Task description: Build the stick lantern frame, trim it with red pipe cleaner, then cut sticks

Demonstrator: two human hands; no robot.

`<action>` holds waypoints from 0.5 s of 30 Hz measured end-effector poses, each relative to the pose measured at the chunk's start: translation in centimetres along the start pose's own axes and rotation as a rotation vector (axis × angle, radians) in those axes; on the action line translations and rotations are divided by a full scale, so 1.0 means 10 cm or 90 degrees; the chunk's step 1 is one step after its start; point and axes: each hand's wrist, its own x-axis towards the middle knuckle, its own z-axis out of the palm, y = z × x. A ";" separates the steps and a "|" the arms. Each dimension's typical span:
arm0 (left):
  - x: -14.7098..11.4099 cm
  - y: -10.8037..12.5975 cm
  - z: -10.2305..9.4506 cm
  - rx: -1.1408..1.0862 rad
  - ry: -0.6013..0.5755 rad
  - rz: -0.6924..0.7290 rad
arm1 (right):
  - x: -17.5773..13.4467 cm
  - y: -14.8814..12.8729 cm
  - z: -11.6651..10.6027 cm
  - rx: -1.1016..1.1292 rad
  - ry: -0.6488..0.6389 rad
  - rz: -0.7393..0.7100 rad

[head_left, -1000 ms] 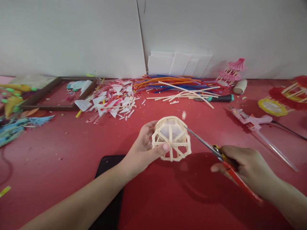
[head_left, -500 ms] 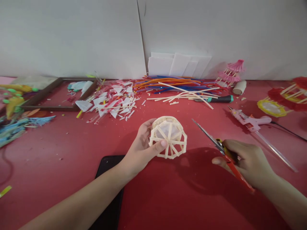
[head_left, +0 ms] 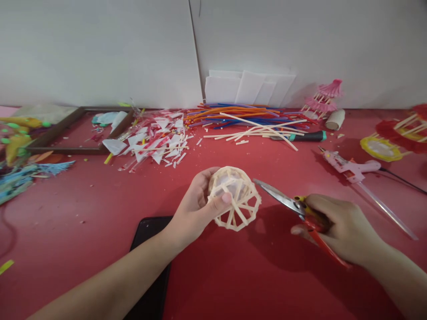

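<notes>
Clock directions are taken from the stick frame, 12 pointing away from the person. At 10 o'clock lies a brown wooden frame [head_left: 71,150], and nearer, between 10 and 11, a heap of red and white scraps [head_left: 160,141]. A flat black object [head_left: 151,238] rests on the counter [head_left: 110,209] at 8, partly under the forearm. At 9 the left hand [head_left: 200,202] grips the pale stick frame [head_left: 238,210] above the counter, thumb pressed on the spokes, fingers curled behind.

The frame looks largely built: spokes reach the rim, and a whitish panel shows inside. It carries no colour, and whether any stick ends remain to be trimmed I cannot tell. Loose pale sticks [head_left: 256,129] lie uninstalled between 12 and 1.

At 3, the right hand [head_left: 343,222] has its fingers wrapped around the scissors [head_left: 296,206]; the blades appear nearly together, their tip just beside the rim. Past them sit 1 pink glue gun [head_left: 350,166], between 2 and 3, and a red and yellow piece [head_left: 396,135] at 2.
</notes>
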 end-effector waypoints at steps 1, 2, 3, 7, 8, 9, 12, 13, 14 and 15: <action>-0.01 0.00 0.00 0.004 -0.004 -0.001 | -0.01 0.00 -0.01 -0.001 -0.006 0.002; -0.02 0.01 0.00 0.005 -0.008 0.000 | -0.01 -0.01 -0.01 -0.001 -0.012 0.002; -0.02 0.01 0.00 0.005 -0.014 0.002 | -0.02 -0.01 -0.02 0.001 -0.018 0.004; -0.04 0.01 -0.01 0.004 -0.043 0.021 | -0.05 -0.01 -0.04 0.018 -0.040 0.022; -0.05 0.01 -0.01 0.004 -0.045 0.023 | -0.05 0.00 -0.04 0.018 -0.044 0.024; -0.05 0.00 -0.01 0.003 -0.047 0.024 | -0.05 0.01 -0.05 0.017 -0.050 0.023; -0.05 0.00 -0.01 0.001 -0.052 0.011 | -0.05 0.04 -0.07 0.017 -0.068 0.017; -0.05 -0.01 -0.01 0.005 -0.054 0.006 | -0.04 0.05 -0.07 0.019 -0.071 0.013; -0.05 -0.01 -0.01 0.011 -0.057 0.005 | -0.04 0.06 -0.07 0.020 -0.071 0.008; -0.05 -0.01 -0.01 0.019 -0.058 0.006 | -0.03 0.06 -0.07 0.020 -0.069 0.002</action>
